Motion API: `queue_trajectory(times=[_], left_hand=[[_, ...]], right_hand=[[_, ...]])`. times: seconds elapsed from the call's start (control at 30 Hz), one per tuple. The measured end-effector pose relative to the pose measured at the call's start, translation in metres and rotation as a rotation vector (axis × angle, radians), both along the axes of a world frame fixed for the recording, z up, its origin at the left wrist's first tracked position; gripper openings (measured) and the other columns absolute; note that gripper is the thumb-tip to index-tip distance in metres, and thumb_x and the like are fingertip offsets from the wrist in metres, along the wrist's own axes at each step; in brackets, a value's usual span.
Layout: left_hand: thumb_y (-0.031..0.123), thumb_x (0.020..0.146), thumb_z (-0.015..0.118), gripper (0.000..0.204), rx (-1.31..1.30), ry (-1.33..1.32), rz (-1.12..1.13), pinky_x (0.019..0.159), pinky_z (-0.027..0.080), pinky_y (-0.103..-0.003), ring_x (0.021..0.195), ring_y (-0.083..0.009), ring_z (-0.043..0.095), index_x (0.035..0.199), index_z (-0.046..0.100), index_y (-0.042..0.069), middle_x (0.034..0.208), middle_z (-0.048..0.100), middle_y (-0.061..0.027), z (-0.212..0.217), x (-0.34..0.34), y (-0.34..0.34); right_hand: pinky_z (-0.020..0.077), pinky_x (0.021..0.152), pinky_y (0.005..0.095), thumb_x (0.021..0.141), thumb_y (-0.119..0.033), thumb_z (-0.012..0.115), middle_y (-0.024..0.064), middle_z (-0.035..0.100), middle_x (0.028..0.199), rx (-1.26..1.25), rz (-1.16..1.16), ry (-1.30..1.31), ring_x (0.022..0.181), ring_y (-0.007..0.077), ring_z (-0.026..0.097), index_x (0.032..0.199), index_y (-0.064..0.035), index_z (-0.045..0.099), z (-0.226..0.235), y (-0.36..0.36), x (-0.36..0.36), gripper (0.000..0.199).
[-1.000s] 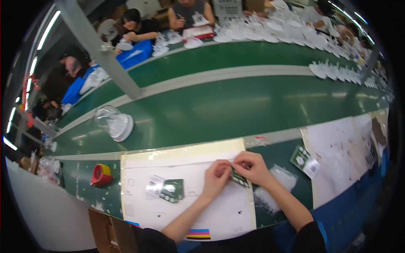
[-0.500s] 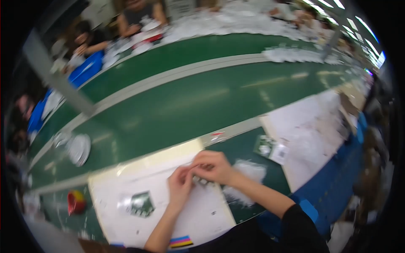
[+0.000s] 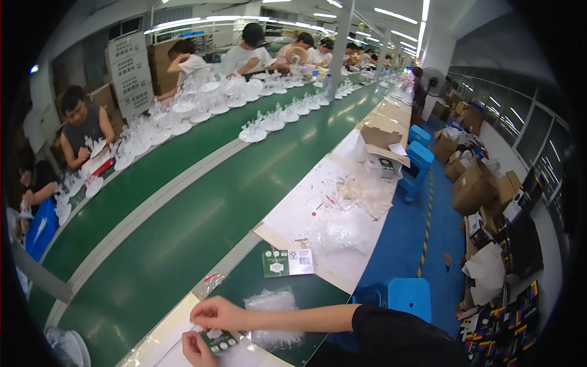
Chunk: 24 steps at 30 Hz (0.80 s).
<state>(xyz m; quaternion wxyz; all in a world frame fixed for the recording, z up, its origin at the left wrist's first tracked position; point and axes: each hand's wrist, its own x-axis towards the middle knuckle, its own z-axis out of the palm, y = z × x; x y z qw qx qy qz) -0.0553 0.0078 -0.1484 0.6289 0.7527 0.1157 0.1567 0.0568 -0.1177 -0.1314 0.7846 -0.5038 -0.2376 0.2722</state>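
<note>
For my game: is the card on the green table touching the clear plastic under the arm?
Apart: the head view shows green tabletop between card and clear plastic.

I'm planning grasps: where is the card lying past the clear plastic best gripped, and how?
Likely pinch the card at its near long edge, from the person's side: it lies flat, and green tabletop separates that edge from the clear plastic.

Factory assembly hall, 2 long green worktops (image 3: 202, 229) running side by side, workers (image 3: 251, 58) in a row far left, clear plastic goods (image 3: 183, 107) massed before them, tube lights (image 3: 396, 15) overhead, cartons (image 3: 474, 183) piled right, blue stools (image 3: 419, 160), a striped line (image 3: 426, 232) on the blue floor (image 3: 400, 244)
</note>
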Motion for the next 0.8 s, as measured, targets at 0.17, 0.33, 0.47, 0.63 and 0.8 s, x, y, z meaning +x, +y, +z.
queue_trajectory(times=[0.17,0.33,0.47,0.63,0.8], left_hand=[[0.017,0.096,0.048,0.016,-0.075,-0.013,0.15,0.069,0.044,-0.024,0.079,-0.0122,0.051,0.095,0.053,0.002,0.089,0.055,-0.0047,-0.016,0.002,0.012],[0.015,0.095,0.052,0.014,-0.352,-0.022,0.117,0.064,0.046,-0.024,0.075,-0.0146,0.055,0.096,0.054,0.001,0.089,0.058,-0.0071,-0.019,-0.001,0.023],[0.018,0.094,0.055,0.019,-0.517,0.021,-0.012,0.066,0.045,-0.026,0.077,-0.0142,0.054,0.106,0.05,0.003,0.089,0.057,-0.0061,-0.025,-0.004,0.036],[0.021,0.094,0.057,0.037,-0.667,-0.014,-0.011,0.071,0.044,-0.028,0.08,-0.0143,0.053,0.123,0.043,0.003,0.088,0.056,-0.006,-0.04,-0.004,0.041],[0.023,0.094,0.055,0.03,-0.374,-0.096,0.017,0.068,0.043,-0.026,0.077,-0.0136,0.052,0.116,0.049,0.003,0.086,0.056,-0.0047,-0.059,-0.006,0.047]], right_hand=[[0.042,0.043,0.0194,0.089,-0.01,0.059,0.0042,0.06,0.062,-0.035,0.317,-0.071,0.047,0.0076,0.055,0.086,0.0012,0.06,0.004,0.0,-0.009,0.012],[0.0487,0.054,0.0257,0.086,-0.011,0.061,0.008,0.064,0.073,-0.129,0.358,-0.073,0.059,0.0146,0.061,0.089,0.0005,0.062,0.0,0.003,-0.008,0.012],[0.0505,0.051,0.0238,0.092,-0.018,0.06,0.0084,0.068,0.077,-0.034,0.413,-0.049,0.058,0.0129,0.063,0.103,0.0019,0.062,-0.004,-0.001,-0.001,0.023],[0.0508,0.052,0.0238,0.09,-0.017,0.063,0.0087,0.069,0.081,-0.02,0.391,0.159,0.065,0.0136,0.066,0.103,0.001,0.061,-0.004,-0.004,0.001,0.022],[0.0498,0.052,0.0231,0.088,-0.015,0.064,0.0071,0.069,0.081,0.001,0.336,0.092,0.065,0.0117,0.064,0.098,0.0,0.063,-0.016,0.004,0.006,0.018]])
